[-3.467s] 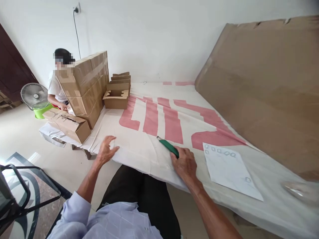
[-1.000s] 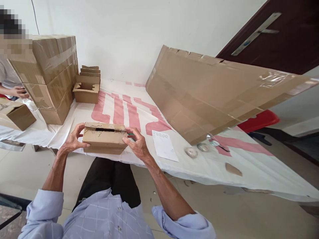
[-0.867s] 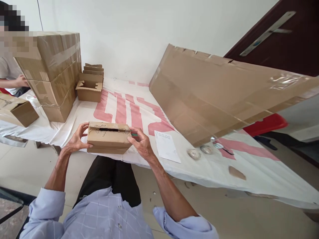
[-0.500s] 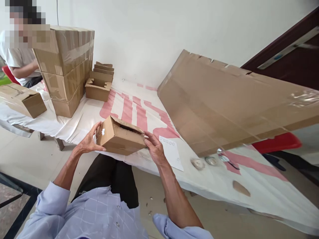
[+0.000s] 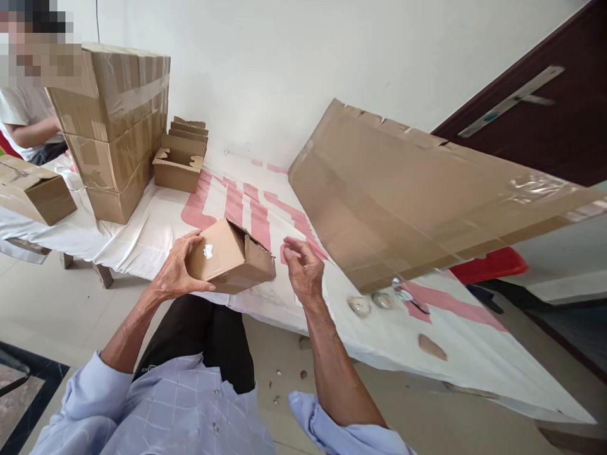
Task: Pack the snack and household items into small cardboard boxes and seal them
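A small brown cardboard box [image 5: 232, 259] is tilted over the near edge of the cloth-covered table. It has a white sticker [image 5: 208, 251] on its left end, and its flap is raised a little on the right. My left hand [image 5: 183, 268] grips that left end, thumb below and fingers above. Just right of the box and apart from it is my right hand [image 5: 306, 268], its fingers loosely bent with nothing seen in them. A white sheet of paper lies beneath the right hand and is mostly hidden by it.
Tall stacked cartons [image 5: 111, 126] stand at the left, with an open box [image 5: 177, 167] beside them. A large cardboard sheet [image 5: 417, 196] leans at the right. Two clear-wrapped rolls [image 5: 359, 306] and a brown piece [image 5: 432, 347] lie on the tablecloth [image 5: 478, 373]. Another person [image 5: 31, 120] sits far left.
My right hand has let go of the box's right end and moved slightly right. The box has turned in my left hand, showing more of its stickered end. The view has shifted right.
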